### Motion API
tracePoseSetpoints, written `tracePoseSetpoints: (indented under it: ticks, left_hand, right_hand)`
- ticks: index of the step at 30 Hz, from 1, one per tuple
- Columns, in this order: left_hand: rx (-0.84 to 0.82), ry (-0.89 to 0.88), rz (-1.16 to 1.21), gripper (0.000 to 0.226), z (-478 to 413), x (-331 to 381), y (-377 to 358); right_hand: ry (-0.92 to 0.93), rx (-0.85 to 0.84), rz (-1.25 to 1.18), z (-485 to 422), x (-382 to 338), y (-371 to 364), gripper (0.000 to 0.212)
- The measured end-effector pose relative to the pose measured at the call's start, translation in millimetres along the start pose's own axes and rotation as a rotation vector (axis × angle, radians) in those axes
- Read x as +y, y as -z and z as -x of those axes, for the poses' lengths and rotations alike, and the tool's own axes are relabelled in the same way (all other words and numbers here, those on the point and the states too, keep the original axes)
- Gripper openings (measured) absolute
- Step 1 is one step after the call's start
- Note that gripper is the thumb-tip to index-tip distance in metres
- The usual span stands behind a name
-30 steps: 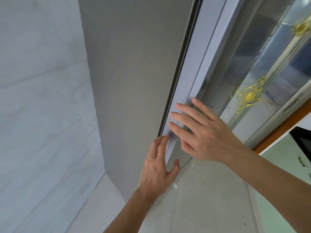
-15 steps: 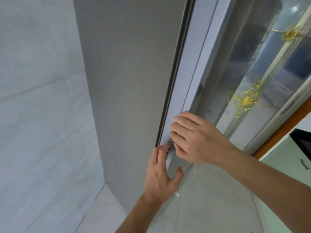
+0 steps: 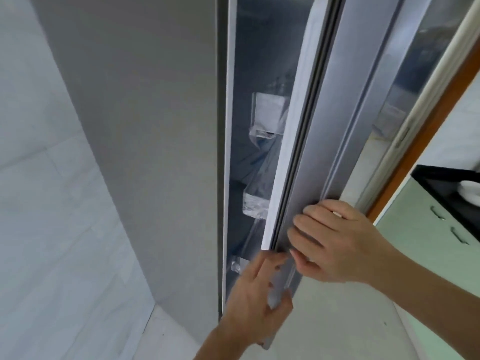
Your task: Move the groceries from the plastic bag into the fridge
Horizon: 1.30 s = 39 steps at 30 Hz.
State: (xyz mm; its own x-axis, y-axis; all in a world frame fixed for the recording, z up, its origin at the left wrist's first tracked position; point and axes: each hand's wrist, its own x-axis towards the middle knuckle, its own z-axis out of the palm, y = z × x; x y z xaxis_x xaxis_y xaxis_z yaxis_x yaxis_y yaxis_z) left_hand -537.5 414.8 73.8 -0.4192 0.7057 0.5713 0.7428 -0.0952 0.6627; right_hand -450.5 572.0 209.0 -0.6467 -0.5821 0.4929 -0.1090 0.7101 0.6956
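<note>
Head view: fridge interior (image 3: 255, 152) largely behind door (image 3: 320, 165)

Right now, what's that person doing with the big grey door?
A person grips the edge of the fridge door with both hands: the left hand low down, the right hand just above it. The door stands open by a narrow gap, and clear plastic shelves show inside. No bag or groceries are in view, so nothing is going in yet.

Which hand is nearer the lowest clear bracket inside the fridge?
Left. The left hand sits just beside the clear bracket; the right hand is farther right, on the door edge.
</note>
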Motion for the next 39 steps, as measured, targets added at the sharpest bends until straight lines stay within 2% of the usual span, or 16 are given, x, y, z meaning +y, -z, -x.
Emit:
tracePoseSetpoints:
  ticks: [6, 8, 13, 16, 22, 30, 39]
  left_hand:
    - [0.099, -0.108, -0.077, 0.036, -48, -14, 10]
    - [0.091, -0.115, -0.105, 0.039, -70, -14, 10]
    - [-0.128, -0.236, -0.264, 0.076, -126, -12, -14]
    - [-0.252, -0.306, -0.338, 0.083, -153, -9, -37]
    - [-0.344, -0.413, -0.450, 0.079, -194, -1, -92]
    - [-0.302, -0.534, -0.472, 0.083, -234, 19, -167]
    - [-0.281, -0.496, -0.468, 0.072, -280, 41, -256]
  right_hand:
    - [-0.224, 0.000, 0.065, 41, 1, 35, 0.022]
    - [-0.337, -0.012, 0.107, 61, 3, 46, 0.025]
    - [-0.625, -0.066, 0.133, 109, 4, 64, 0.031]
    - [-0.730, -0.106, 0.137, 132, 4, 67, 0.028]
    - [-0.881, -0.203, 0.059, 162, 18, 60, 0.035]
    - [-0.953, -0.386, 0.026, 212, 65, 26, 0.059]
    - [-1.046, -0.591, 0.039, 270, 119, -8, 0.071]
